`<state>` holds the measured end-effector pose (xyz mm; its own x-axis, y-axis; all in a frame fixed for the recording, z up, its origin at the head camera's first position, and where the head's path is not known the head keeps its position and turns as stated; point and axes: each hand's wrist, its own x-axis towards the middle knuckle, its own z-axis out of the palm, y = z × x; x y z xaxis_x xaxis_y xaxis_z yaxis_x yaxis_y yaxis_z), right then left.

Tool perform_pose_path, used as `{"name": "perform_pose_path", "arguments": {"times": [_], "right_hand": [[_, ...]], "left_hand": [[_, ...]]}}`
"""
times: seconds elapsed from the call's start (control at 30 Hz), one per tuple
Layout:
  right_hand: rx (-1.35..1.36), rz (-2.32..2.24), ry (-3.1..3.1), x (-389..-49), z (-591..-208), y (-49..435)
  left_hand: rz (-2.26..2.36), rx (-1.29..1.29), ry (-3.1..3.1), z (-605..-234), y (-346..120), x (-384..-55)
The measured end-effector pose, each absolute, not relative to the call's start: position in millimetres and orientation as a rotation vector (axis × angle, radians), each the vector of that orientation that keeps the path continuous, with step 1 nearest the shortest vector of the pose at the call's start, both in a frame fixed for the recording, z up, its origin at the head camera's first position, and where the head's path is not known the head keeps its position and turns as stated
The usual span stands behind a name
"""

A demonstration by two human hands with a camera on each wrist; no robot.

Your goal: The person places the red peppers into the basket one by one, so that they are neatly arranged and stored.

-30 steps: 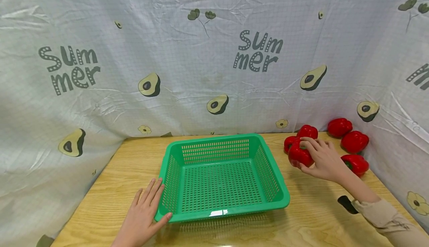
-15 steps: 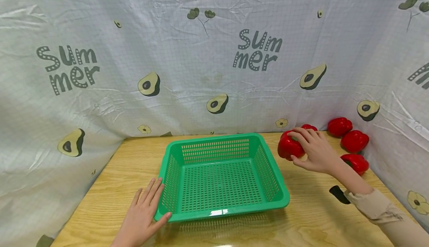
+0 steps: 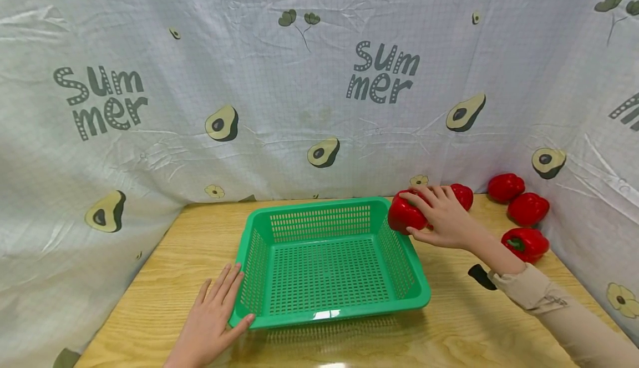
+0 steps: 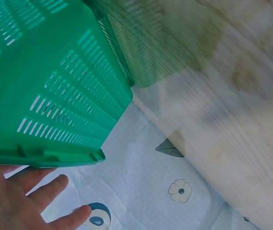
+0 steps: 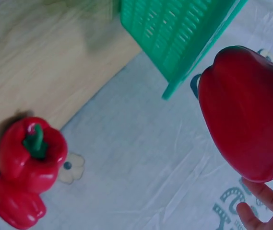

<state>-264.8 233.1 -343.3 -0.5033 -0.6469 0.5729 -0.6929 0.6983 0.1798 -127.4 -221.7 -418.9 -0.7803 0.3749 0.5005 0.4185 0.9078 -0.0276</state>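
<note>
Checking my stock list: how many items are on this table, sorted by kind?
Red peppers: 6. That is the held pepper, two peppers behind the right hand, at and, and three far peppers at and.
Green basket: 1
Total: 7

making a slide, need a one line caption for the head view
Right hand carries a red pepper over the green basket rim; left hand steadies its corner.

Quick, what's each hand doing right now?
Left hand: open, flat beside the green basket.
Right hand: holding a red pepper.
</note>
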Motion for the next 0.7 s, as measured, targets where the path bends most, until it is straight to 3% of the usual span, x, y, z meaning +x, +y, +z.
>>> {"name": "perform_pose_path", "arguments": {"times": [0.7], "right_hand": [[1.152,0.029,-2.329,-294.8,-356.9,188.9]], "left_hand": [[-0.124,-0.562,-2.569,-418.9,-222.7,-128.2]]}}
